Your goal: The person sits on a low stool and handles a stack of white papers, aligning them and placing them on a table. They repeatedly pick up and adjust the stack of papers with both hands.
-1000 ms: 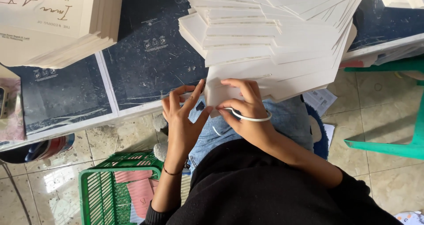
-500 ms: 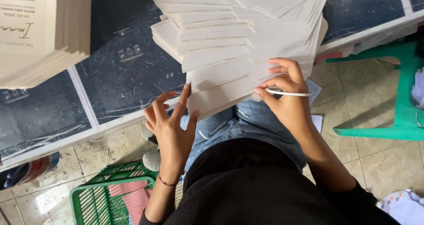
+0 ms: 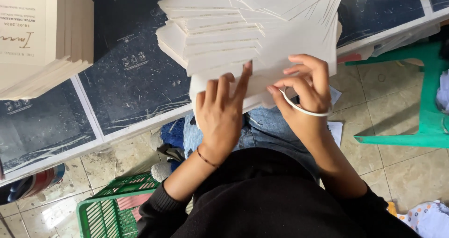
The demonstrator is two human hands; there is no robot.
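Note:
A fanned pile of cream envelopes (image 3: 234,37) lies on the dark table (image 3: 135,74) in front of me. My left hand (image 3: 222,114) presses flat on the lowest envelopes at the table's edge, fingers spread and pointing away. My right hand (image 3: 304,90) pinches the same envelopes between thumb and forefinger, with a white rubber band (image 3: 304,109) looped around its fingers and hanging below the palm. Both hands work over my lap in blue jeans (image 3: 266,130).
A tall stack of printed cream cards (image 3: 37,37) stands on the table at the left. A green plastic basket (image 3: 107,210) sits on the tiled floor at lower left. A green plastic chair (image 3: 421,102) stands at the right.
My left hand moved up from the table's edge onto the envelopes. My right hand shifted down and left, still carrying the rubber band. The camera view drifted.

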